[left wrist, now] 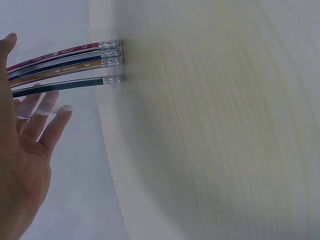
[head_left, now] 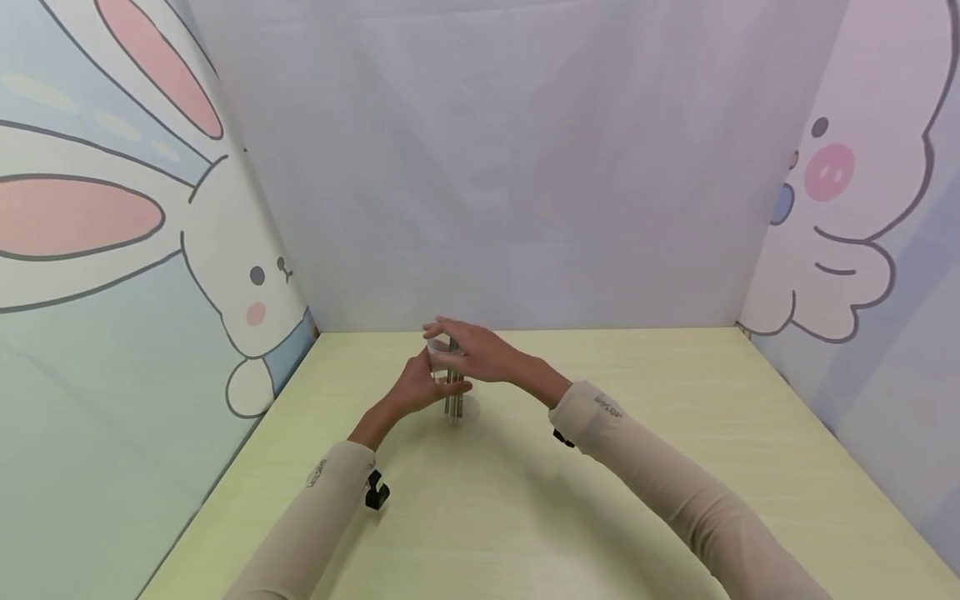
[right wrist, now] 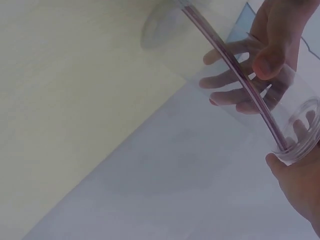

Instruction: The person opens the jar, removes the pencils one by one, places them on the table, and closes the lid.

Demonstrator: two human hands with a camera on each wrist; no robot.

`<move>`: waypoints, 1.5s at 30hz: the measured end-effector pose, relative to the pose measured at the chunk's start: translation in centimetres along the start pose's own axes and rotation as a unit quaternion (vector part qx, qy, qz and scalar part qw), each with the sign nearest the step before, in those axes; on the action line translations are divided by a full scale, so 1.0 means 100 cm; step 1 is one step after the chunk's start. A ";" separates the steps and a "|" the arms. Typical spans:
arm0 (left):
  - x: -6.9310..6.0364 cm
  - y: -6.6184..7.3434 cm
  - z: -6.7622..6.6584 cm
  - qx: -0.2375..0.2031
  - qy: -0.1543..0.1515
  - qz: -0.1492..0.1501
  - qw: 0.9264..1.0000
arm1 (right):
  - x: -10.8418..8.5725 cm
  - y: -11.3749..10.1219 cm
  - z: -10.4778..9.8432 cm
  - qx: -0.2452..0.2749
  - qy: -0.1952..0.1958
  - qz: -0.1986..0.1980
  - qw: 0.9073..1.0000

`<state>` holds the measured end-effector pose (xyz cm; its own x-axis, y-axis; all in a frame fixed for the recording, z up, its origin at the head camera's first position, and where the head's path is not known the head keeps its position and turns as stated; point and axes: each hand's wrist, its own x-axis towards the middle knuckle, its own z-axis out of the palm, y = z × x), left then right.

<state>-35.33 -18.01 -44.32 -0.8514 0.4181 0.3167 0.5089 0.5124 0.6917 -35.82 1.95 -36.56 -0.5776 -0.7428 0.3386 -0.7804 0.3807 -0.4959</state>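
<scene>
A clear plastic cylinder (right wrist: 280, 117) with several pencils inside is held between both hands, tilted little if at all in the head view. Red, orange (left wrist: 75, 66) and dark green (left wrist: 65, 86) pencils show in the left wrist view, their eraser ends toward the tabletop. My left hand (head_left: 412, 387) grips the cylinder round its side, thumb across the near face. Above it, my right hand (head_left: 483, 354) holds the top end, thumb at the thick round rim (right wrist: 302, 150). Whether that end is a base or a lid, I cannot tell. Contact between cylinder and table is also unclear.
The pale yellow tabletop (head_left: 465, 517) spreads under both arms. A grey-white back wall (head_left: 510, 183) rises behind the hands. Side panels carry a cartoon rabbit (head_left: 240, 283) on the left and another white cartoon figure (head_left: 877, 192) on the right.
</scene>
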 end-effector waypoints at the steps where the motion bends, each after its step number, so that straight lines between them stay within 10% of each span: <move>1: 0.000 -0.001 0.000 0.005 0.002 0.007 1.000 | 0.000 0.002 0.002 -0.012 0.008 -0.007 1.000; 7: 0.001 -0.001 0.001 0.019 0.016 0.036 0.999 | -0.001 0.005 0.011 -0.100 0.082 -0.038 0.991; 14: 0.001 0.003 0.002 0.001 0.006 0.005 1.000 | -0.001 0.000 0.018 -0.140 0.167 0.042 0.975; 38: 0.003 -0.002 0.002 0.014 0.005 0.008 1.000 | 0.002 -0.002 0.013 -0.066 0.099 0.059 0.991; 45: 0.006 -0.005 0.002 0.030 0.025 0.050 0.998 | 0.003 0.001 0.022 -0.138 0.145 0.051 0.978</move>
<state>-36.02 -17.86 -44.62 -0.8005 0.4324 0.4150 0.5970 0.5139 0.6161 -35.57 0.55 -38.21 -0.6677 -0.5209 0.5318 -0.7276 0.6077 -0.3183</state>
